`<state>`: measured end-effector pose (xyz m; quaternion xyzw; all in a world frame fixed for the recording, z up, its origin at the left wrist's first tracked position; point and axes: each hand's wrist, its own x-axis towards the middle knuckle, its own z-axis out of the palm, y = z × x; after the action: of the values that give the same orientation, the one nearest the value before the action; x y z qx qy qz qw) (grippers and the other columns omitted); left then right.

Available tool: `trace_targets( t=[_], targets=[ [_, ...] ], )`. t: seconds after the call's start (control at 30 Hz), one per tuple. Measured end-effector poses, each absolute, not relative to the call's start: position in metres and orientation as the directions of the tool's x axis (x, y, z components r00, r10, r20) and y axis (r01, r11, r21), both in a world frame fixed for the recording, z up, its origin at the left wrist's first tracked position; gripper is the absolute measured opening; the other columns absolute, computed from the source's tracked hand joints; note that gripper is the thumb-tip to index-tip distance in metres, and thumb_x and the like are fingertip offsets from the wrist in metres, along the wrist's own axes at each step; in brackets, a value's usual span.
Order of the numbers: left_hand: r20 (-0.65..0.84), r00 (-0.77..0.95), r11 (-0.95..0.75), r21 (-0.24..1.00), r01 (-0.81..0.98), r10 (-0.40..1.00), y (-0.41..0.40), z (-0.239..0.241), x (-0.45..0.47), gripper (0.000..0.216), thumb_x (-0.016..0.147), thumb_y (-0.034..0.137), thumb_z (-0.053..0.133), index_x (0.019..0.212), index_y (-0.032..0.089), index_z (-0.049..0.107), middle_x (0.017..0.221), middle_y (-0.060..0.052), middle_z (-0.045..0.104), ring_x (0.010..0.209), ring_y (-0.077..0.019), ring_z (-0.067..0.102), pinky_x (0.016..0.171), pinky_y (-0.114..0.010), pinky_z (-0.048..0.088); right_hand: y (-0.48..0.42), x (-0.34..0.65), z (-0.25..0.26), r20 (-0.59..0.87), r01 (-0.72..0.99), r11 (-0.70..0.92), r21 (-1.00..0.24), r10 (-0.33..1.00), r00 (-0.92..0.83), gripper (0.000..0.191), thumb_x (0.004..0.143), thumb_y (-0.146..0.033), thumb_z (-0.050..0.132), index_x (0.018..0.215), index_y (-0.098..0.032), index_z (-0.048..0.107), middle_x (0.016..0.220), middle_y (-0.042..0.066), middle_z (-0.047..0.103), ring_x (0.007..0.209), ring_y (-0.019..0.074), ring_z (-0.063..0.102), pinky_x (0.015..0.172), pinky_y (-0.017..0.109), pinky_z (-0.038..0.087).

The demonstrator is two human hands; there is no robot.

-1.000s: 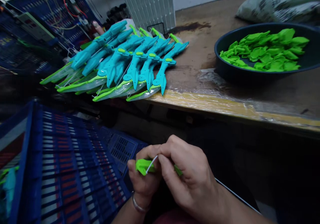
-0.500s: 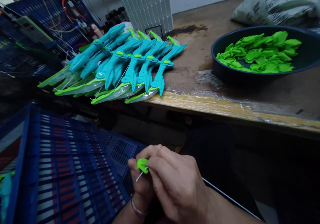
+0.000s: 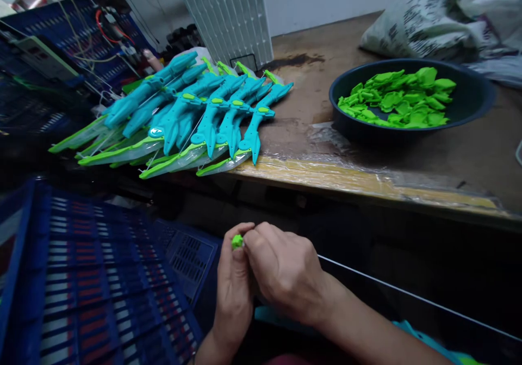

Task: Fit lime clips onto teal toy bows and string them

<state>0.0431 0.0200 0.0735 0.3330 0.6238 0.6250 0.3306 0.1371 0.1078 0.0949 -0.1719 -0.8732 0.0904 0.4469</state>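
My left hand (image 3: 234,294) is closed around a small bright green plastic piece (image 3: 237,241), whose tip shows between thumb and forefinger. Pressed against it from the right is my right hand (image 3: 285,275), its fingers curled in a pinch at the green piece. A thin white string (image 3: 408,296) comes out from behind the right hand and stretches taut to the lower right. Just where the fingertips meet the string is hidden. Below the hands, a turquoise plastic part (image 3: 267,316) and another turquoise part (image 3: 424,340) show partly near my lap.
Turquoise and green toy bows (image 3: 212,115) lie overlapped on the worktable (image 3: 302,169). A dark basin (image 3: 473,101) holds green plastic pieces (image 3: 408,96). Behind it sits a printed sack (image 3: 411,28). Blue crates (image 3: 101,278) stand at the lower left.
Both hands have risen slightly and the green piece now sits deeper in the grip. The string's knobbed end no longer shows. More string shows at the right, and turquoise parts appear below.
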Motion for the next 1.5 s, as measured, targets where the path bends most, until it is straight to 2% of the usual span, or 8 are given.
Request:
trace_targets(
  t=[0.13,0.3,0.37,0.57,0.7,0.87,1.2,1.5],
  targets=[
    [0.041,-0.639,-0.003,0.998,0.061,0.768,0.019,0.070,0.041,0.036,0.100,0.043,0.057,0.133,0.031,0.059,0.123,-0.004,0.066,0.108,-0.0184,0.065,0.091,-0.026,0.054,0.116,0.142,0.112,0.757,0.068,0.890,-0.451,0.421,-0.500,0.027,0.101,-0.011,0.033,0.092,-0.012,0.058,0.079,0.007,0.062,0.071,0.0177,0.056,0.061,0.032,0.048],
    [-0.015,-0.526,-0.023,0.998,-0.066,0.850,0.018,0.069,0.025,0.026,0.102,0.036,0.054,0.127,0.032,0.058,0.080,0.004,0.064,0.066,-0.0117,0.067,0.058,-0.020,0.054,0.135,0.165,0.144,0.655,0.002,0.677,-0.736,0.713,-0.250,0.011,0.101,-0.011,0.050,0.098,-0.019,0.058,0.088,0.001,0.067,0.077,0.0103,0.063,0.071,0.022,0.052],
    [-0.046,-0.476,-0.010,0.994,-0.113,0.878,0.020,0.070,0.019,0.016,0.102,0.033,0.055,0.116,0.028,0.060,0.078,0.004,0.064,0.055,-0.0095,0.062,0.053,-0.020,0.051,0.137,0.167,0.140,0.599,0.019,0.632,-0.774,0.743,-0.299,0.011,0.101,-0.012,0.051,0.099,-0.019,0.059,0.089,0.001,0.068,0.077,0.0098,0.065,0.072,0.021,0.053],
    [-0.150,-0.560,0.029,0.975,-0.219,0.814,0.025,0.078,0.022,0.009,0.094,0.029,0.068,0.093,0.021,0.063,0.072,0.004,0.065,0.058,-0.0076,0.062,0.057,-0.016,0.049,0.115,0.153,0.103,0.545,0.039,0.721,-0.692,0.557,-0.627,0.020,0.103,-0.013,0.041,0.091,-0.015,0.058,0.094,0.009,0.070,0.097,0.0211,0.068,0.085,0.034,0.057],
    [-0.178,-0.526,0.044,0.965,-0.258,0.831,0.022,0.079,0.024,0.012,0.094,0.031,0.068,0.092,0.020,0.064,0.067,0.004,0.063,0.050,-0.0075,0.057,0.050,-0.017,0.046,0.109,0.148,0.099,0.391,0.081,0.600,-0.796,0.612,-0.687,0.022,0.103,-0.017,0.046,0.084,-0.017,0.058,0.079,0.002,0.063,0.073,0.0151,0.062,0.069,0.027,0.053],
    [-0.156,-0.446,0.008,0.949,-0.316,0.881,0.020,0.079,0.023,0.010,0.096,0.031,0.065,0.096,0.021,0.065,0.068,0.003,0.065,0.049,-0.0081,0.059,0.050,-0.018,0.048,0.113,0.140,0.097,0.159,-0.069,0.149,-0.986,0.752,-0.640,0.010,0.098,-0.019,0.059,0.088,-0.018,0.060,0.074,-0.004,0.060,0.052,0.0061,0.057,0.050,0.017,0.046],
    [-0.092,-0.277,-0.029,0.914,-0.404,0.956,0.029,0.070,0.011,0.012,0.096,0.032,0.065,0.092,0.020,0.064,0.064,0.003,0.063,0.049,-0.0123,0.062,0.050,-0.023,0.053,0.112,0.127,0.080,-0.203,-0.201,-0.506,-0.839,0.633,-0.747,0.032,0.087,-0.043,0.071,0.075,-0.018,0.056,0.050,-0.003,0.062,0.042,0.0119,0.059,0.043,0.019,0.046],
    [-0.118,-0.324,-0.013,0.927,-0.375,0.939,0.031,0.065,0.014,0.010,0.096,0.031,0.065,0.094,0.021,0.063,0.061,0.005,0.061,0.044,-0.0106,0.059,0.046,-0.022,0.052,0.111,0.127,0.075,-0.225,-0.220,-0.555,-0.802,0.622,-0.750,0.043,0.084,-0.056,0.072,0.072,-0.017,0.057,0.049,-0.001,0.063,0.039,0.0104,0.056,0.044,0.020,0.047]
  ],
)
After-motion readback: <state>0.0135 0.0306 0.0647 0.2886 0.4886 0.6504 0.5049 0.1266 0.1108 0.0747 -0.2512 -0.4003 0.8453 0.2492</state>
